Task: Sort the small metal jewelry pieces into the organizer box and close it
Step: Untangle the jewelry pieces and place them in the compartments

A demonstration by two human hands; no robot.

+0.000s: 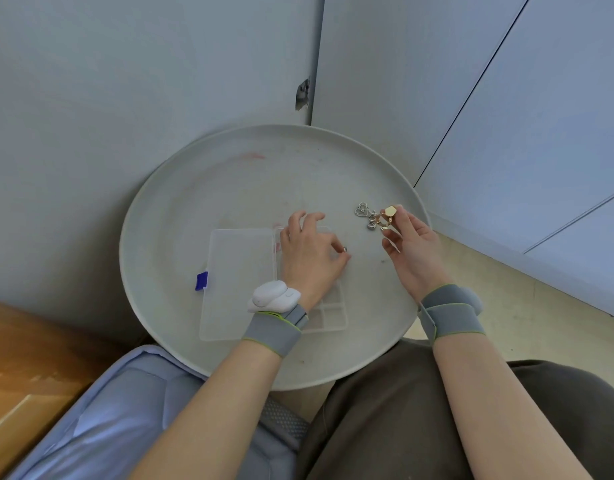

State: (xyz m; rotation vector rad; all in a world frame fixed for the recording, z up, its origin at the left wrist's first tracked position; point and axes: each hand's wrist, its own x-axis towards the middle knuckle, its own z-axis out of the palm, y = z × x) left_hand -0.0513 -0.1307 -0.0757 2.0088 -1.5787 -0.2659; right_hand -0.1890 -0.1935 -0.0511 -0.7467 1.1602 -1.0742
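A clear plastic organizer box (329, 311) lies open on the round grey tray (229, 174), its lid (236, 282) folded flat to the left with a blue latch (201, 280). My left hand (309, 254) hovers over the box's compartments and pinches a small silver ring (345, 249) at its fingertips. My right hand (413, 251) is raised to the right of the box and holds gold jewelry pieces (388, 216). A small cluster of silver jewelry pieces (364, 213) lies on the tray just left of that hand.
The tray stands in a corner against pale walls (125, 81). A wooden surface (28, 368) is at the lower left, a light blue bag (118, 417) below the tray, and my lap in dark fabric (385, 410) at the bottom.
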